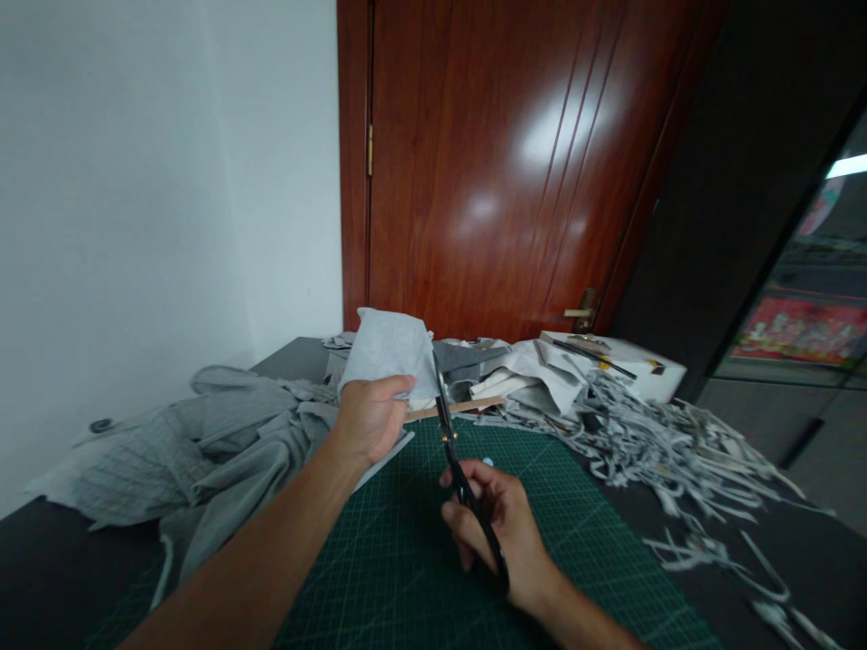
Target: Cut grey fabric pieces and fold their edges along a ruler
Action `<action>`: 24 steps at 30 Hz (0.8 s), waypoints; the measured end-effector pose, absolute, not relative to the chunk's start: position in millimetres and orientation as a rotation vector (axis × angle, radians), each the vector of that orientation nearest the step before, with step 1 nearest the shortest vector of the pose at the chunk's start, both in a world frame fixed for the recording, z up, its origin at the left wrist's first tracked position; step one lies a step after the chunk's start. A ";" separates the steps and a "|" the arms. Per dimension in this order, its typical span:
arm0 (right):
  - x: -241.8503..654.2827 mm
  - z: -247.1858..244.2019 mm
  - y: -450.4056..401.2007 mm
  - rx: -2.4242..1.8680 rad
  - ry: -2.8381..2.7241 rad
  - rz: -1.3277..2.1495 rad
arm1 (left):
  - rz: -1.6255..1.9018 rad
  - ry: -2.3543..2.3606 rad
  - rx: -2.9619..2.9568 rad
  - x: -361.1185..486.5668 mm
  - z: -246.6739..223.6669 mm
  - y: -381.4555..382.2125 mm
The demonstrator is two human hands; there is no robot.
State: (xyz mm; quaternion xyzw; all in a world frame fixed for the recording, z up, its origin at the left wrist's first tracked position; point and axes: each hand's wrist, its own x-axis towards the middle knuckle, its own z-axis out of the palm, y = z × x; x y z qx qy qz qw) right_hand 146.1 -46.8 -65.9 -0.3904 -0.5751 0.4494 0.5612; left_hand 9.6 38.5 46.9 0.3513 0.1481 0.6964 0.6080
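My left hand (374, 417) pinches the lower right part of a light grey piece of fabric (387, 348), holding it up above the far end of a green cutting mat (420, 542). In my right hand (498, 519) is a pair of black-handled scissors (448, 433), the fingers wrapped round its handles. The blades point up and away, close along the right edge of the fabric. Whether they touch the cloth, I cannot tell.
A heap of grey fabric (230, 451) lies left of the mat. On the right are tangled cut strips (664, 451) and a white box (667, 379) with a dark rod on it. White cloth (542, 370) and a wooden ruler-like strip (484, 403) lie behind, before a brown door (467, 181).
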 end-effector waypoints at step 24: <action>149.2 -63.0 -47.0 -0.860 -1.344 1.097 | 1.510 0.279 0.972 9.6 43.1 37.1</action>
